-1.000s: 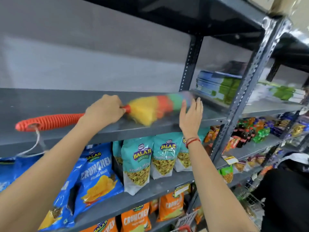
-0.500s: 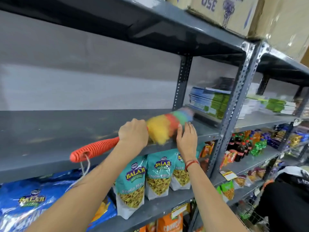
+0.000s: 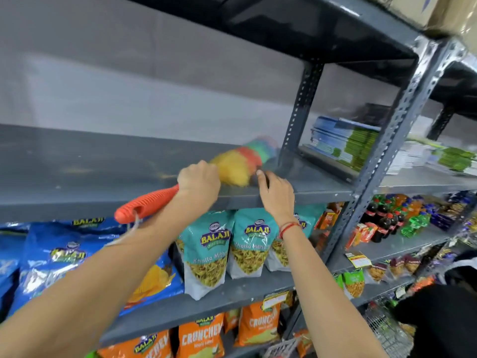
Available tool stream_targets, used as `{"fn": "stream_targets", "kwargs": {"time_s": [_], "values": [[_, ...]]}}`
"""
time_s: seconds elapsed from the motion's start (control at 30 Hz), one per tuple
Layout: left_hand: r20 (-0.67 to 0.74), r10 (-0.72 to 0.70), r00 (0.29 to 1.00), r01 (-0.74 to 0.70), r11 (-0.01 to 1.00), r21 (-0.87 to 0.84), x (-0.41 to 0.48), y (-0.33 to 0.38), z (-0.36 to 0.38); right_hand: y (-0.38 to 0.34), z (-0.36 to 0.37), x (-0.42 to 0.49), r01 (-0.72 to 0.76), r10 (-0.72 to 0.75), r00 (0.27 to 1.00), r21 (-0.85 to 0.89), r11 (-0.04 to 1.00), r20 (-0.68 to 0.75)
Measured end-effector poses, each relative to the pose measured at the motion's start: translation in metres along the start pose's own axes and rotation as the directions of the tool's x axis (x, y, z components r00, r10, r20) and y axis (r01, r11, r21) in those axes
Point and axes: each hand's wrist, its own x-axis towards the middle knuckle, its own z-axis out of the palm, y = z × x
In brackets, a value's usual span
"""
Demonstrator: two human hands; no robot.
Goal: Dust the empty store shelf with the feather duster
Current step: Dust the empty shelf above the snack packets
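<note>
My left hand [image 3: 198,182] is clamped on the ribbed orange plastic handle [image 3: 147,204] of the rainbow feather duster [image 3: 240,164], gripping right where handle meets fluff. Head is blurred, lying on the empty grey metal shelf [image 3: 90,174] just beyond the knuckles, tip reaching toward the perforated grey upright post [image 3: 299,109]. My right hand [image 3: 276,193] sits just right of the fluff, fingers curled loosely over the shelf's front lip, holding nothing, bracing.

Change over the last second: duster head has gone from the front edge to deeper in, angled at the back-right corner; right hand has dropped from raised-open to resting on the lip.

Read: right end is getting covered now. The long stretch of shelf left of my left hand looks unswept, faint smudges there. Next sweep should probably go left. Stacked blue and green booklets [image 3: 346,140] past the post aren't mine to touch.
</note>
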Motion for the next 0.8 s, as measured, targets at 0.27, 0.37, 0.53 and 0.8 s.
{"fn": "stream_targets", "kwargs": {"time_s": [0.27,0.37,0.53,0.8], "values": [[-0.103,-0.125,0.987,0.119,0.991,-0.061,-0.031,-0.039,-0.022,-0.004,0.003,-0.008,0.025,-0.024,0.988,0.004,1.000,-0.150],[-0.058,-0.006,0.998,0.001,0.997,-0.083,-0.032,-0.010,-0.012,-0.003,0.001,-0.009,0.022,-0.015,0.988,0.038,0.999,-0.156],[0.016,-0.006,1.000,0.008,0.994,-0.105,-0.023,-0.002,-0.013,0.000,0.006,-0.009,-0.001,0.013,0.987,0.078,0.997,-0.161],[-0.061,0.115,0.992,-0.120,0.989,-0.087,-0.013,-0.005,-0.015,0.003,0.003,-0.007,-0.113,0.159,0.971,0.242,0.964,-0.180]]}}
